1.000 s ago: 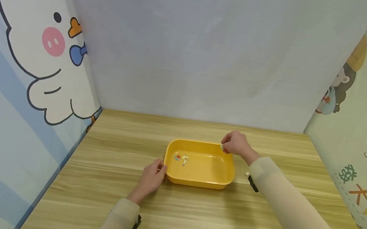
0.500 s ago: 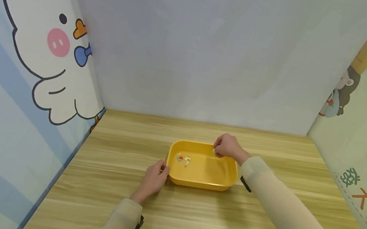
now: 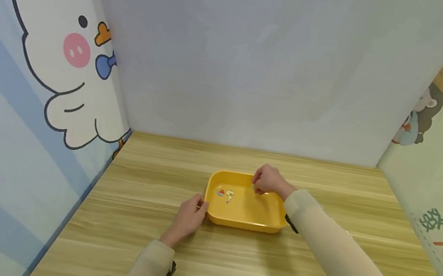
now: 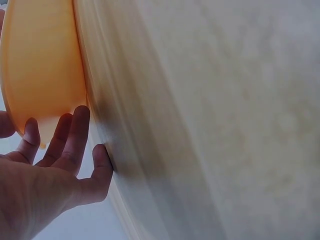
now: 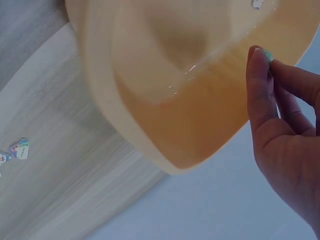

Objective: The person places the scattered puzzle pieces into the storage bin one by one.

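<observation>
A shallow yellow plastic tray [image 3: 244,226] stands on the wooden table. Inside it, towards the left, lie a small red-and-blue flat piece [image 3: 220,193] and a cream-coloured, printed flat piece [image 3: 229,196]. My left hand [image 3: 189,216] is at the tray's left side, its spread, slightly bent fingertips against the outer wall in the left wrist view. Over the right part of the tray, near the far wall, my right hand [image 3: 269,180] pinches a small greenish flat piece [image 5: 268,56] between thumb and index finger. Most of that piece is hidden by the fingertips.
Several small printed pieces [image 5: 20,148] lie on the table to the right of the tray, mostly behind the right sleeve [image 3: 329,232] in the head view. A pale cloth [image 3: 246,68] hangs along the table's back edge, with printed cloths at both sides.
My right hand has moved left and lower, from the tray's far right rim to inside its outline, with the greenish piece still pinched. My left hand stays at the tray's left side.
</observation>
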`<move>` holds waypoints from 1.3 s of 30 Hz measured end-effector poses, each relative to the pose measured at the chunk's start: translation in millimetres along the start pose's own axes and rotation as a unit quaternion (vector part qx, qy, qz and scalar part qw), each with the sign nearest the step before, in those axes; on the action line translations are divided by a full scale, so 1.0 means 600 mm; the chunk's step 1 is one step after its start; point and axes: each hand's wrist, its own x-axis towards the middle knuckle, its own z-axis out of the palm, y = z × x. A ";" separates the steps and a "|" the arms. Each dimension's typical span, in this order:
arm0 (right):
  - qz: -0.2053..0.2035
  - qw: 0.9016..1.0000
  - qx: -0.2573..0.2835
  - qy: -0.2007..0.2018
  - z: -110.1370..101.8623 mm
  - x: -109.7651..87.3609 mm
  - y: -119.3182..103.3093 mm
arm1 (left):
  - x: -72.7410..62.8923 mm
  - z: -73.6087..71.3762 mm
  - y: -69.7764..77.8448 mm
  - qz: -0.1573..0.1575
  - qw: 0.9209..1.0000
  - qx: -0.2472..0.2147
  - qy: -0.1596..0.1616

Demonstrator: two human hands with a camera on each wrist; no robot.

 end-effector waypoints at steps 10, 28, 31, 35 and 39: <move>0.002 0.998 -0.056 -0.023 0.020 0.018 -0.008 | -0.001 -0.003 0.003 -0.013 1.000 0.002 -0.005; 0.027 0.991 -0.114 -0.061 0.059 0.043 -0.035 | -0.002 -0.004 0.010 -0.001 1.000 0.001 -0.011; 0.027 0.991 -0.116 -0.058 0.064 0.045 -0.036 | -0.001 -0.004 0.010 -0.005 1.000 0.001 -0.014; 0.026 0.991 -0.117 -0.052 0.074 0.050 -0.034 | 0.000 -0.004 0.006 -0.007 1.000 0.001 -0.011; 0.025 0.990 -0.128 -0.046 0.082 0.054 -0.032 | 0.000 -0.004 0.004 -0.008 1.000 0.000 -0.009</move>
